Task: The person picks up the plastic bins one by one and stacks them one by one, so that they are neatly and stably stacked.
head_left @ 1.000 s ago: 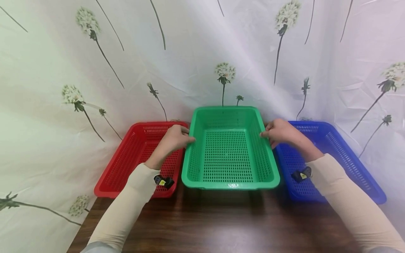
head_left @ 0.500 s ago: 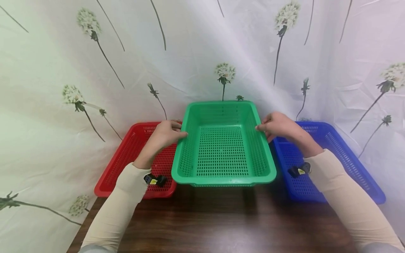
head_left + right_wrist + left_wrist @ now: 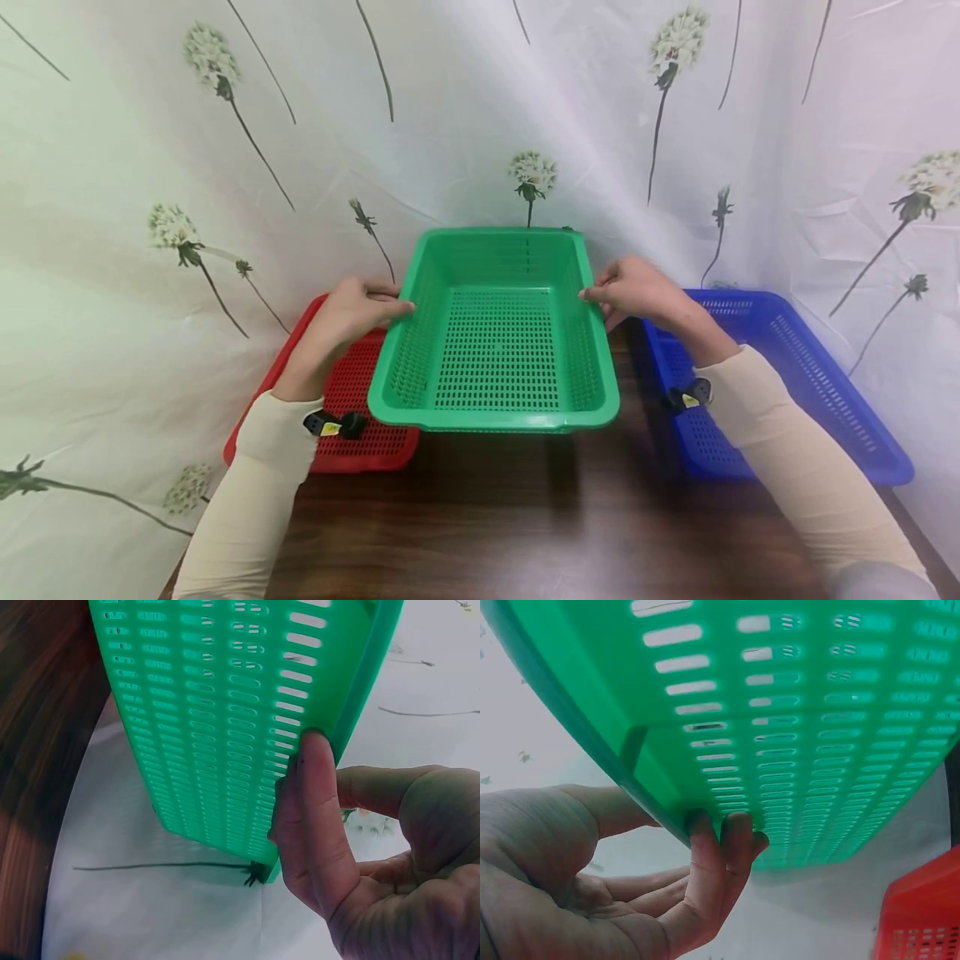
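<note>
Thumb and fingers of the left hand [image 3: 345, 317] pinch one side rim of the green basket [image 3: 491, 418], the right hand [image 3: 633, 292] the rim opposite, holding it above the table [image 3: 450, 533], between a red basket [image 3: 367, 462] and a blue basket [image 3: 840, 396]. Shifting it seems the step in hand; the next move likely calls for even grips, keeping it level. Part of the red basket is hidden; the green basket's height is hard to judge.

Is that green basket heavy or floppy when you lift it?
The green basket is probably light: it's full of small holes. It seems fairly stiff, too: it shows no obvious sag between the left hand and right hand.
</note>
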Available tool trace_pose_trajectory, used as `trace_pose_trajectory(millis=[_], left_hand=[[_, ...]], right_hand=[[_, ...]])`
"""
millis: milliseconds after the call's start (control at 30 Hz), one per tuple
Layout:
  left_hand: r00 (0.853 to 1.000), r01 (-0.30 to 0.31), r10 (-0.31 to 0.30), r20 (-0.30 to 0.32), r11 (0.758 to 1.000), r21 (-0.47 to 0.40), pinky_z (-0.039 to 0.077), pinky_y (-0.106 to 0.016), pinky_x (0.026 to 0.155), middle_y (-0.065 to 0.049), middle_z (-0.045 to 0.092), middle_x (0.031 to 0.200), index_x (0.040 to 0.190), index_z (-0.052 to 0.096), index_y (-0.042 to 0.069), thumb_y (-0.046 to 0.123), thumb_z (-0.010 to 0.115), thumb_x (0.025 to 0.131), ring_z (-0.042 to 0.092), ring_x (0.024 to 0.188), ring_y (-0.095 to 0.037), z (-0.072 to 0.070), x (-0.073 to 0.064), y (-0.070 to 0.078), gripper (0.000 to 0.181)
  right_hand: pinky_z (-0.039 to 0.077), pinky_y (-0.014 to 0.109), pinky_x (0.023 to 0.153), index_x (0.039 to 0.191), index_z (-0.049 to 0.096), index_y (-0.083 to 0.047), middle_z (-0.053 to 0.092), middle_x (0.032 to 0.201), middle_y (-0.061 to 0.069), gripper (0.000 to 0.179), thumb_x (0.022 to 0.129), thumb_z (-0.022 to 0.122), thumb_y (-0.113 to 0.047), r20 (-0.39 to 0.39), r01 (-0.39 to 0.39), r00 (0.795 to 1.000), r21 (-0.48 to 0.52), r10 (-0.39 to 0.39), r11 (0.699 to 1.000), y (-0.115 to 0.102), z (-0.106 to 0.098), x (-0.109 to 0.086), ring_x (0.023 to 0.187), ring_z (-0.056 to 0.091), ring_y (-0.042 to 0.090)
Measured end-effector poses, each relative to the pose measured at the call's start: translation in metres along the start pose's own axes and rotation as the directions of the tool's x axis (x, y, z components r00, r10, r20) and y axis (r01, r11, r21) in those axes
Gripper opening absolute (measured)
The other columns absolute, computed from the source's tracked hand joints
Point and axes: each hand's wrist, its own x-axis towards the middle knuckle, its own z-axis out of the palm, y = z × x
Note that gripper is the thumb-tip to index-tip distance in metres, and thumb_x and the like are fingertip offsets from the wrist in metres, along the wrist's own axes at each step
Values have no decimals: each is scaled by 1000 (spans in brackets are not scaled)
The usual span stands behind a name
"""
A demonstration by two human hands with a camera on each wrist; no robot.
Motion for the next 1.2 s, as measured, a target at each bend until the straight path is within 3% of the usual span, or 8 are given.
trace_pose_trajectory(millis=[133, 367, 533, 633, 767, 900, 1200], left_hand=[[1000, -3, 3, -17, 1000, -2, 62, -28, 87, -24, 63, 143, 144, 61, -4, 23, 72, 101, 70, 112, -27, -10, -1, -6, 53], [997, 5, -2, -78, 999, 36, 59, -27, 91, -22, 58, 149, 145, 59, -4, 29, 73, 101, 65, 115, -25, -27, -5, -16, 57], [999, -14, 17, -48, 999, 53, 59, -20, 82, -24, 61, 145, 147, 58, -4, 24, 72, 101, 66, 98, -9, -38, -7, -26, 56], [999, -2, 3, -33, 999, 38, 60, -19, 80, -27, 58, 148, 151, 54, -5, 23, 71, 102, 66, 94, -3, -46, -9, -30, 59], [999, 22, -21, -24, 999, 34, 60, -18, 81, -26, 55, 154, 157, 49, -3, 25, 68, 105, 65, 92, 1, -58, -13, -34, 61], [1000, 15, -13, -27, 998, 62, 58, -17, 81, -24, 53, 156, 160, 46, 0, 27, 65, 107, 66, 91, 5, -71, -16, -40, 62], [1000, 0, 1, -10, 994, 108, 55, -16, 87, -29, 43, 164, 167, 31, 2, 26, 65, 108, 61, 99, 6, -98, -25, -60, 72]], right_hand=[[68, 37, 75, 89, 64, 1, 67, 83, 7, 27, 107, 65, -18, 6, 4, 1000, 4, -4, 1000, -10, 5, 3, 74, 74, 18], [68, 38, 75, 89, 66, 2, 66, 81, 8, 25, 106, 68, -17, -13, 18, 1000, 45, -17, 999, -23, 17, 11, 73, 73, 18], [68, 37, 75, 89, 67, 3, 64, 82, 7, 26, 106, 69, -18, -10, 21, 1000, 69, -20, 997, -31, 26, 19, 72, 75, 18], [68, 37, 77, 101, 69, 6, 65, 88, 9, 23, 106, 68, -17, 0, 22, 1000, 92, -22, 995, -36, 31, 23, 74, 76, 19], [68, 37, 80, 119, 65, 10, 70, 104, 18, 27, 106, 67, -13, 28, 18, 999, 135, -22, 991, -44, 39, 27, 79, 76, 20], [68, 38, 83, 121, 62, 10, 71, 113, 22, 25, 107, 65, -11, 59, 19, 998, 164, -29, 986, -52, 47, 28, 79, 77, 18], [68, 41, 86, 124, 65, 8, 76, 109, 22, 25, 107, 65, -10, 95, 41, 993, 228, -64, 973, -70, 66, 34, 75, 78, 16]])
